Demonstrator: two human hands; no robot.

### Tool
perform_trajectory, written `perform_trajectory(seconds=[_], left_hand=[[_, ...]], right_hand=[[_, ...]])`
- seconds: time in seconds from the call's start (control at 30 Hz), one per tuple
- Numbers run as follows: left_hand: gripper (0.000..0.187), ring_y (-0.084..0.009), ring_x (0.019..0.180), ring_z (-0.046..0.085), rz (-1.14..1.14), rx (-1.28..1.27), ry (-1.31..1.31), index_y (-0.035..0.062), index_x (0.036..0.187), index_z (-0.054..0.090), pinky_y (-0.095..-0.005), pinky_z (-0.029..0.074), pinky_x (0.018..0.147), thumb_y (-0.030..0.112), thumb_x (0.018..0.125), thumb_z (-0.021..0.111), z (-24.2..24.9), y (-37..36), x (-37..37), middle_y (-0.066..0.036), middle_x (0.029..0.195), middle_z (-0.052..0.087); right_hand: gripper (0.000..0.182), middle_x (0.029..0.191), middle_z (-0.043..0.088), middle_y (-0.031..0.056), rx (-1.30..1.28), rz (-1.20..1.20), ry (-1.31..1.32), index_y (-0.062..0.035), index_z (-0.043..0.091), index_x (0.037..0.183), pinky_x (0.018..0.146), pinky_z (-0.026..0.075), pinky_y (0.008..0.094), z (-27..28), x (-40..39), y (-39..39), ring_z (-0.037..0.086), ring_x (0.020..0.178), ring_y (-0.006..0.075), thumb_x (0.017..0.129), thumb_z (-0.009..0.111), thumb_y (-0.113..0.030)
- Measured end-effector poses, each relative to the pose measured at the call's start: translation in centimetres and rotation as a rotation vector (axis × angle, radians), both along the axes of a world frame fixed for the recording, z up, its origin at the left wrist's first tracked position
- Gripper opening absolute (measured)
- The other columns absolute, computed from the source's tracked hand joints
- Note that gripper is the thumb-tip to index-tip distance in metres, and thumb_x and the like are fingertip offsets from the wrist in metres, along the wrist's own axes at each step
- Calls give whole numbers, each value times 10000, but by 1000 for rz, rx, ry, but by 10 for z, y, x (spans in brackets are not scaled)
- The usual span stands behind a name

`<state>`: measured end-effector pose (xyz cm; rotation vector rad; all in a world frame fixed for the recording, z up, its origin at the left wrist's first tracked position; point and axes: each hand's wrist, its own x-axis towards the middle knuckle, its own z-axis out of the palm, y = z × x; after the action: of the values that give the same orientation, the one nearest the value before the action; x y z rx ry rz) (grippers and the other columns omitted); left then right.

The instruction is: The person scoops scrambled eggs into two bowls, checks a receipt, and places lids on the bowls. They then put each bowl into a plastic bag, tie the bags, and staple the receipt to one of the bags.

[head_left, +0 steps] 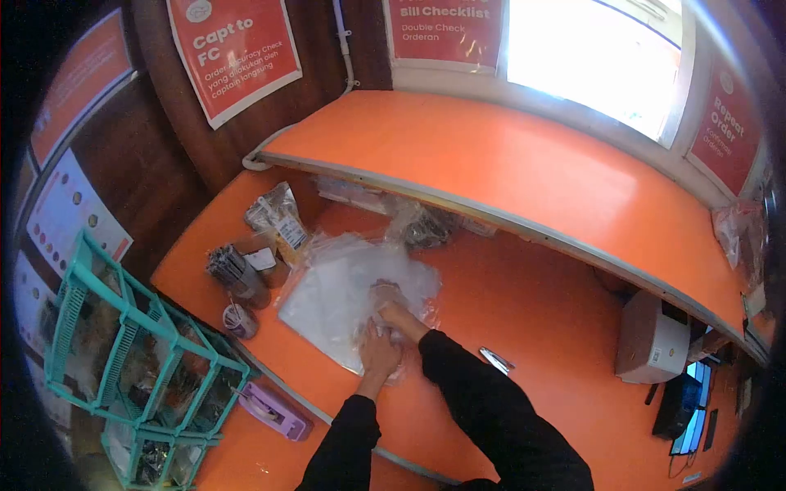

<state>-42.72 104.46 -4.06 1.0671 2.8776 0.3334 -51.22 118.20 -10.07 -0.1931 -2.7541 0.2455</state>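
A pile of clear plastic bags lies on the orange counter. My left hand rests on the near right part of the pile, touching the plastic. Just above it, my right hand is on the same pile, its fingers bent over the bags. The fingertips of both hands blend into the shiny plastic, so whether they grip it is unclear. Beyond the pile sits a bag with dark contents, under the raised shelf.
A cup of dark straws or cutlery, a small cup and a packet stand left. Teal baskets and a purple tape dispenser are nearer. A stapler, white printer and raised orange shelf are right and beyond.
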Motion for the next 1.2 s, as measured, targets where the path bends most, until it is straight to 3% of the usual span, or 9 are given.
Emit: perform_trajectory(seconds=[0.17, 0.37, 0.47, 0.57, 0.67, 0.87, 0.97, 1.07, 1.2], left_hand=[[372, -330, 1154, 381, -64, -372, -344, 96, 1089, 550, -431, 273, 976, 314, 797, 472, 44, 17, -10, -144, 1260, 400], [394, -309, 1105, 439, -76, -310, -308, 88, 1102, 541, -418, 317, 949, 336, 804, 469, 29, -2, -17, -122, 1174, 489], [407, -302, 1088, 457, -67, -182, 37, 88, 1119, 530, -411, 333, 939, 340, 805, 473, 19, -19, 0, -117, 1145, 510], [422, -294, 1071, 475, -26, 101, 423, 88, 1137, 519, -405, 349, 929, 345, 805, 476, -3, -53, 36, -112, 1115, 532], [544, -289, 1152, 396, -11, 835, -846, 102, 1279, 359, -366, 314, 964, 300, 800, 524, -22, -136, 79, -129, 1230, 433], [822, -229, 1236, 273, -80, 1048, -1556, 94, 1351, 168, -348, 265, 996, 365, 735, 640, 60, -261, 144, -116, 1357, 260], [852, -232, 1197, 326, 73, 1187, -1603, 48, 1328, 199, -368, 321, 964, 428, 710, 645, 65, -299, 169, -113, 1308, 327], [799, -235, 1153, 373, 145, 1526, -1766, 41, 1308, 233, -377, 349, 940, 395, 721, 645, 62, -331, 199, -122, 1270, 365], [729, -240, 1094, 436, 55, 2035, -1988, 32, 1281, 279, -388, 386, 907, 351, 736, 644, 82, -355, 251, -134, 1219, 416]], right_hand=[[163, 764, 604, 146, -255, 242, -385, -17, 602, 762, 597, 446, 361, 102, 69, -18, 575, 694, 248, 707, 508, -139], [71, 693, 525, 42, -1201, 1302, -697, -2, 539, 766, 548, 411, 263, 205, 205, -28, 513, 638, 130, 716, 492, -18], [68, 688, 543, 44, -1293, 520, -149, -21, 544, 732, 513, 404, 274, 259, 302, -30, 536, 622, 128, 681, 543, -67], [86, 677, 547, 65, -843, 473, 114, -43, 543, 720, 508, 415, 310, 247, 339, -53, 549, 590, 183, 660, 571, -97], [90, 691, 548, 102, -501, 709, 25, -54, 529, 710, 510, 431, 354, 223, 328, -112, 544, 593, 258, 665, 590, -103], [180, 800, 540, 106, -457, 867, -96, -44, 536, 867, 586, 454, 330, 147, 325, -250, 548, 663, 251, 725, 581, -145], [214, 941, 515, 119, -923, 1028, -127, -31, 529, 941, 729, 453, 317, 157, 337, -269, 540, 834, 233, 778, 538, -169], [270, 1008, 497, 109, -1979, 786, -548, -38, 472, 1067, 807, 424, 310, 123, 347, -237, 506, 904, 213, 849, 468, -199], [373, 1076, 489, 153, -2391, 661, -16, 4, 376, 1184, 845, 412, 338, 107, 353, -229, 489, 959, 257, 885, 391, -218]])
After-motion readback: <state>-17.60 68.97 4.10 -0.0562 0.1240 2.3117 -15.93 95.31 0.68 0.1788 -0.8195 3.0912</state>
